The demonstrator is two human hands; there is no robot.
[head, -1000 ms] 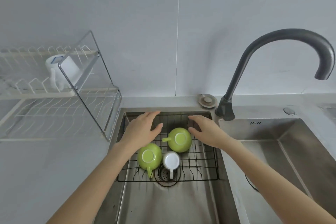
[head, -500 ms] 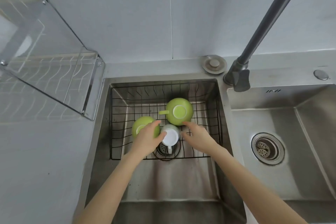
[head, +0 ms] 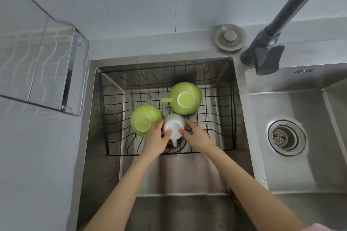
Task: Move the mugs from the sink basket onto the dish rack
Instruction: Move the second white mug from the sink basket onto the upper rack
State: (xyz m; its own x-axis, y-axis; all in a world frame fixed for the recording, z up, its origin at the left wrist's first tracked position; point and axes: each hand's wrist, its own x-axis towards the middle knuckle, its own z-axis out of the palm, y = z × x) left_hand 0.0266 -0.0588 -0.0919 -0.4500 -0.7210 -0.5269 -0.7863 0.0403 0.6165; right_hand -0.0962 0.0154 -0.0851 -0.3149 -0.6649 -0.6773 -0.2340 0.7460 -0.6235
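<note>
A black wire sink basket (head: 112, 110) sits in the left sink bowl. Three mugs stand upside down in it: a green mug (head: 185, 97) at the back, a second green mug (head: 143, 120) at the left, and a small white mug (head: 173, 125) in front between them. My left hand (head: 156, 139) and my right hand (head: 197, 136) clasp the white mug from both sides, fingers on its base and wall. Its handle points toward me, partly hidden. The dish rack (head: 37, 65) stands on the counter at the left.
A dark faucet (head: 270, 43) rises at the back right between the bowls. A round metal drain plug (head: 230, 36) lies on the ledge behind the sink. The right sink bowl (head: 300, 118) has a drain strainer (head: 283, 137). Grey counter runs along the left.
The view tilted down and closer over the sink. Both hands dropped from above the green mugs and closed in around the white mug.
</note>
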